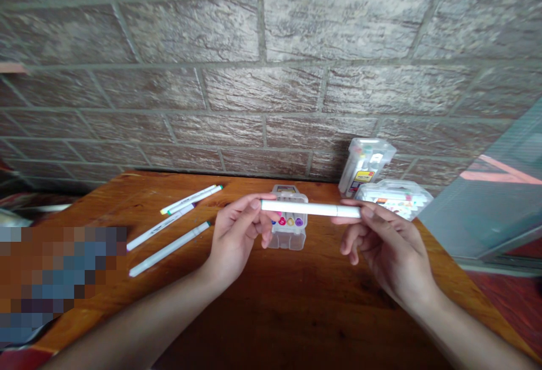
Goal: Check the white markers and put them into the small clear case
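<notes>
A white marker [313, 208] is held level in the air between both hands. My left hand [239, 229] pinches its left end, where a thin dark green band shows. At the other end, my right hand [389, 240] grips the marker between thumb and fingers. Behind and below the marker, a clear plastic marker case [288, 240] stands open on the wooden table, with several coloured marker ends inside; the held marker and my left fingers cover part of it.
Several loose markers [169, 248] lie on the wooden table [271, 302] at the left. At the back right stand an upright clear marker case [366, 166] and a wider marker case [393, 197]. A brick wall [262, 76] rises behind the table. The far left is pixelated.
</notes>
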`<state>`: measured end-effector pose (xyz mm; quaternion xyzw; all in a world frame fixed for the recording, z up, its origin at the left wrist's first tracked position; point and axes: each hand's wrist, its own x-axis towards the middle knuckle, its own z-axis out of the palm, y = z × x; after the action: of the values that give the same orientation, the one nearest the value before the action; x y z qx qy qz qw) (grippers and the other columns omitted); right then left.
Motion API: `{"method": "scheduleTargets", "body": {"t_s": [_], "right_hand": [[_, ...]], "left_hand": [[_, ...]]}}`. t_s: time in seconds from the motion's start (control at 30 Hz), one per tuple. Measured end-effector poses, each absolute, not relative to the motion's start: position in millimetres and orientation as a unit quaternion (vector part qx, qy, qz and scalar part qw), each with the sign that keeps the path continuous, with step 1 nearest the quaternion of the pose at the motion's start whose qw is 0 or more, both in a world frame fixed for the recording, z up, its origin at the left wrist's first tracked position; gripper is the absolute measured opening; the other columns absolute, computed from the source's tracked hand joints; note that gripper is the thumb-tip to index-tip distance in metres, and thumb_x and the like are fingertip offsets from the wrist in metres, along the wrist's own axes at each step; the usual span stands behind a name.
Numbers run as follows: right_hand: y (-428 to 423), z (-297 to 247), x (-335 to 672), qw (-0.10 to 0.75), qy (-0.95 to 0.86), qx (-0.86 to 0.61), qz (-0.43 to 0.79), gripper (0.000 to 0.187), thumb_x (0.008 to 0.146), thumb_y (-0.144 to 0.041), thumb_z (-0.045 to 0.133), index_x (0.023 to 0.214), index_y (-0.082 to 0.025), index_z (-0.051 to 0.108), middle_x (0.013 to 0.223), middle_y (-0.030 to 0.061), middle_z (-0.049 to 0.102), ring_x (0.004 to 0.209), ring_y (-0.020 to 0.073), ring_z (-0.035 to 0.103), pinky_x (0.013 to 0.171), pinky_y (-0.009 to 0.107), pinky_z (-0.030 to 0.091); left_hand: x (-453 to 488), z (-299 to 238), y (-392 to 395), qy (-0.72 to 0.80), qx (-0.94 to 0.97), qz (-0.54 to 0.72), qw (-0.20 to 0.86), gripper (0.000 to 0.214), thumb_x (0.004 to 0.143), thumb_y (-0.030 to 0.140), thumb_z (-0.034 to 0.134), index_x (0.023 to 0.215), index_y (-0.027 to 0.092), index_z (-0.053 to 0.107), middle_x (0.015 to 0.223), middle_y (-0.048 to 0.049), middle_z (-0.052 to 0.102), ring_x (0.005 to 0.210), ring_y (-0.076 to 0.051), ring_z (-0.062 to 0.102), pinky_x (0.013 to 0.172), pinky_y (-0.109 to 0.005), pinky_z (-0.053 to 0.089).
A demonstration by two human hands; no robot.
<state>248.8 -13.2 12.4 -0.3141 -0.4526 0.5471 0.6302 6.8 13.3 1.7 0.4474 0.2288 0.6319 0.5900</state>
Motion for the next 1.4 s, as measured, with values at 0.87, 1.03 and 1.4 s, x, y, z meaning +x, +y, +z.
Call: {"method": "scheduleTargets", "body": {"t_s": [0.87, 1.03, 1.4], "right_hand": [[-12.5, 12.5, 247.6, 0.627, -0.467, -0.346, 0.518, 0.026, 0.093, -0.043, 0.077, 0.083, -0.019, 0.078, 0.097, 0.0145, 0.086, 0.054, 0.0201, 0.073, 0.037, 0.025, 0.052], [-12.4, 11.4, 246.9, 0.621, -0.485, -0.332, 0.518, 0.034, 0.097, -0.047, 0.074, 0.079, -0.018, 0.079, 0.085, 0.0134, 0.085, 0.048, 0.0170, 0.070, 0.038, 0.023, 0.053], [-10.6, 4.6, 246.4, 0.643, -0.519, -0.344, 0.445, 0.014, 0.093, -0.033, 0.082, 0.101, -0.022, 0.079, 0.079, 0.0041, 0.081, 0.050, 0.0167, 0.072, 0.039, 0.024, 0.057]], "left_hand": [[5.1, -2.7, 11.9, 0.232, 0.497, 0.628, 0.552, 0.023, 0.095, 0.032, 0.076, 0.112, 0.018, 0.082, 0.077, -0.0064, 0.078, 0.051, -0.011, 0.059, 0.045, -0.021, 0.048], [4.3, -4.7, 11.5, 0.243, 0.525, 0.618, 0.532, 0.020, 0.097, 0.031, 0.074, 0.112, 0.020, 0.082, 0.074, -0.0044, 0.077, 0.051, -0.010, 0.058, 0.046, -0.021, 0.047], [7.0, -2.2, 8.6, 0.322, 0.568, 0.614, 0.444, 0.019, 0.095, 0.034, 0.077, 0.101, 0.017, 0.078, 0.069, -0.0031, 0.075, 0.047, -0.010, 0.058, 0.046, -0.021, 0.047]]}}
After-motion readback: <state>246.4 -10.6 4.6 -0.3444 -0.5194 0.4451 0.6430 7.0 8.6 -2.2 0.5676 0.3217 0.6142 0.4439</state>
